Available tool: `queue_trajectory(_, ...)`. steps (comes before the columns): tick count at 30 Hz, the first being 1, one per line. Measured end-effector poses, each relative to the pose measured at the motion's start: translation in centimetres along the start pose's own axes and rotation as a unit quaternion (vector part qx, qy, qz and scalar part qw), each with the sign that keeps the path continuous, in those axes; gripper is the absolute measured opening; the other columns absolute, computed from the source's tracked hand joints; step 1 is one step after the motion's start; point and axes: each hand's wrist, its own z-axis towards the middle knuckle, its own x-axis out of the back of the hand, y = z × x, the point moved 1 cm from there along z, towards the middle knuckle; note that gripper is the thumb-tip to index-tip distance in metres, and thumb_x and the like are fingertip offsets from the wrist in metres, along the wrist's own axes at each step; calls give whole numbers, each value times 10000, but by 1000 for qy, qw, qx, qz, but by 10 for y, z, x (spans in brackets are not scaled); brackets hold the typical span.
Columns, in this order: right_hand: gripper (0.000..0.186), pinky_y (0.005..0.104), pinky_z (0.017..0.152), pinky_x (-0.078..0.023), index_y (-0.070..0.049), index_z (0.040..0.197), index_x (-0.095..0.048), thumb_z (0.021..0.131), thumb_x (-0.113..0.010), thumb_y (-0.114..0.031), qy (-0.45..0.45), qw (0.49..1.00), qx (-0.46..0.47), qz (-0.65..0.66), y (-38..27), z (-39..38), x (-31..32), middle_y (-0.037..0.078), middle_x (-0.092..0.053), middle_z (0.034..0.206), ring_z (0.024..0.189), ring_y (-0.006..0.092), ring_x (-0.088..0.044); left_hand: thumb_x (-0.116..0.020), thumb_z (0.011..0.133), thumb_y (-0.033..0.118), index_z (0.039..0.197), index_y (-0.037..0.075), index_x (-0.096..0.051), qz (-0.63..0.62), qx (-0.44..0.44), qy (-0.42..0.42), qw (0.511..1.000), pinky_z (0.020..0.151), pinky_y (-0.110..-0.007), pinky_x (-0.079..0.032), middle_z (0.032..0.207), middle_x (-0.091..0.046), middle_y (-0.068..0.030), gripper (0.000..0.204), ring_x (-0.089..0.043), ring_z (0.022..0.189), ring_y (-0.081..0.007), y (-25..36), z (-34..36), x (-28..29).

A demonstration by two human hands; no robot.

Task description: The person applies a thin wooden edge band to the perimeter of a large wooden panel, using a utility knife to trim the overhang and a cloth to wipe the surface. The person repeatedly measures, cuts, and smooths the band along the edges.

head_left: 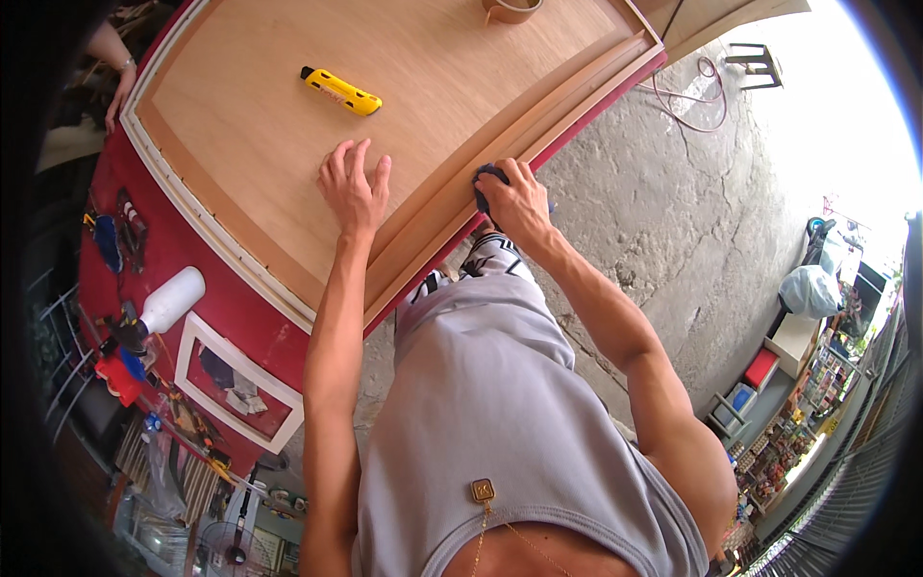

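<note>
My left hand (354,188) lies open, flat on the plywood panel (288,115) to steady it, while my right hand (514,197) clenches a dark cloth (484,179) against the moulded edge (452,207), best rubbed evenly along the grain

Dark blue cloth (484,183) bunched on the raised near edge of the flat-lying plywood panel (288,115).
</note>
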Motion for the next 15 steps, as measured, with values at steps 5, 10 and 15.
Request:
queue_trajectory(5, 222, 391, 714, -557, -136, 978, -698, 760, -655, -131, -44, 997, 58, -1, 12, 10, -2, 97, -577, 1016, 960, 291, -610, -663, 873, 423, 1160, 160, -650, 14, 5, 10, 1000, 906, -462, -409, 1192, -566, -50, 389, -511, 1113, -281, 5, 1, -2)
queue_trajectory(10, 202, 386, 709, -552, -156, 985, -704, 805, -613, -161, -137, 988, 60, -37, 13, 25, 8, 90, -588, 1008, 971, 276, -617, -642, 882, 436, 1168, 168, -635, 18, 1, -4, 1000, 899, -469, -404, 1191, -567, -50, 392, -513, 1112, -283, 0, 0, -1)
queue_trajectory(15, 189, 413, 727, -550, -187, 982, -713, 833, -596, -200, -181, 978, 64, -79, 38, 45, 20, 81, -601, 1010, 1005, 275, -626, -645, 880, 432, 1170, 182, -636, 37, 4, -5, 999, 900, -464, -404, 1189, -572, -47, 383, -518, 1113, -279, 4, 1, 1)
